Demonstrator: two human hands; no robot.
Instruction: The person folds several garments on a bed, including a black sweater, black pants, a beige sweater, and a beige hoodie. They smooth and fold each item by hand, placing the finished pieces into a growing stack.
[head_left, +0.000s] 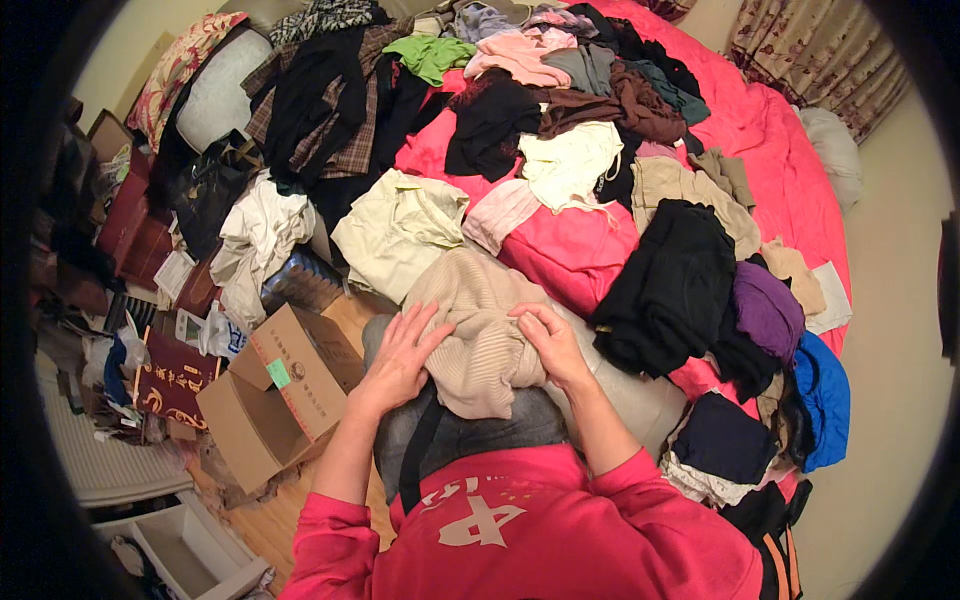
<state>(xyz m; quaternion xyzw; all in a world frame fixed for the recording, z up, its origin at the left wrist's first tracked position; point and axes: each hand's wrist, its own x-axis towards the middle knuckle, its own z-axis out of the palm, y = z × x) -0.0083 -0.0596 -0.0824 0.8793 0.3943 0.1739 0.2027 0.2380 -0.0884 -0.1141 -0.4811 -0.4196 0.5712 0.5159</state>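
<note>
A beige ribbed knit garment (476, 330) lies bunched across my lap, over dark grey trousers (480, 427). My left hand (401, 356) rests on its left side, palm down with the fingers spread. On the other side my right hand (553, 346) has curled fingers gripping a fold of the knit. Just beyond the knit, a pale cream garment (401, 229) touches its far edge. The grey edge of the bed (637, 397) shows past my right wrist.
Heaped clothes cover a bed with a pink quilt (787, 180). Folded black clothing (667, 285), a purple garment (766, 309) and a blue one (821, 401) are stacked to the right. An open cardboard box (300, 390) stands on the wooden floor at left, near an open drawer (187, 544).
</note>
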